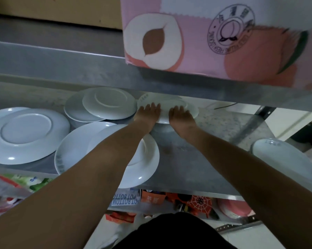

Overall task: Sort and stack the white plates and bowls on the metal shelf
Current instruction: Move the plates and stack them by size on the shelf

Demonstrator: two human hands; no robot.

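Reaching deep, arms straight | left hand (148, 112), right hand (180, 115) flat on plate (178, 106) | grip open, holding nothing

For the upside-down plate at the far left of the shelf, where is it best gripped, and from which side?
Probably by the near rim of the upside-down plate, coming from the shelf's front edge. Its flat base faces up, leaving only the thin, slightly raised rim to pinch; the shelf overhead limits reaching from above.

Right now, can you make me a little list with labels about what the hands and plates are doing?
left hand: palm down on the back plate stack
right hand: palm down on the same stack
upside-down plate: far left of the metal shelf
overlapping plates: back, left of the hands
plate under left arm: front edge
plate at right: alone
peach box: shelf above
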